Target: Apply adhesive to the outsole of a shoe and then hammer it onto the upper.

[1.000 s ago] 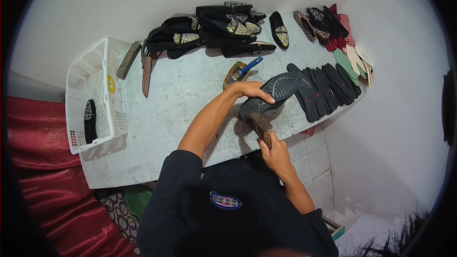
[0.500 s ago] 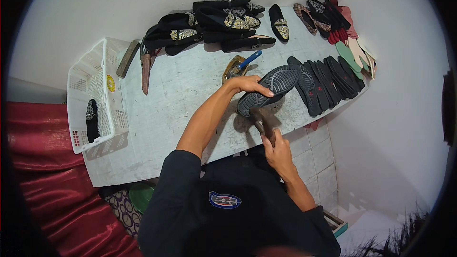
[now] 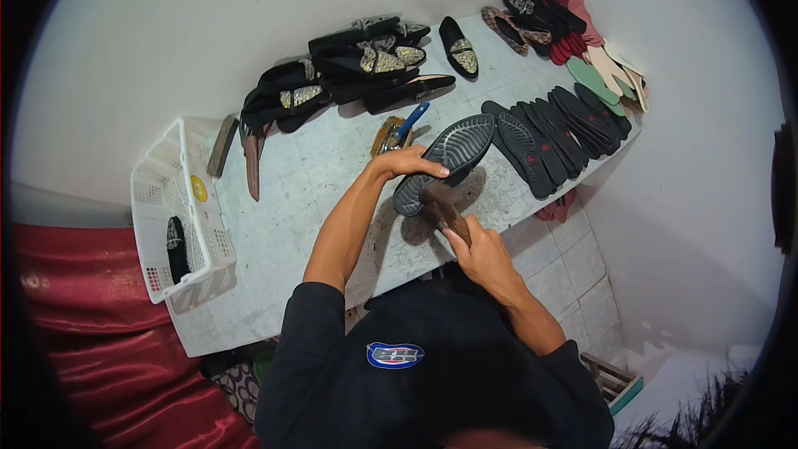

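My left hand (image 3: 407,163) grips a black shoe (image 3: 460,145) held above the table, its grooved rubber sole facing up and its far end pointing right. The thumb lies across the middle of the sole. A wooden-handled hammer (image 3: 455,223) is in my closed right hand (image 3: 480,254). Its blurred head is at the near half of the sole; whether it touches cannot be made out. Just beyond my left hand sits a small container of yellowish glue (image 3: 386,133) with a blue-handled brush (image 3: 413,119) in it. Several loose black soles (image 3: 544,143) lie in a row to the right.
Black shoes with glittery fronts (image 3: 341,75) are heaped at the back. A white plastic basket (image 3: 179,199) at the left holds one shoe. Beside it lie a dark block (image 3: 221,145) and a brown-handled tool (image 3: 251,165). Green and cream insole pieces (image 3: 603,79) lie at the far right.
The view has turned slightly, so the table and its things appear shifted. Both hands keep their holds on the shoe and hammer, and the hammer head remains by the near half of the sole.
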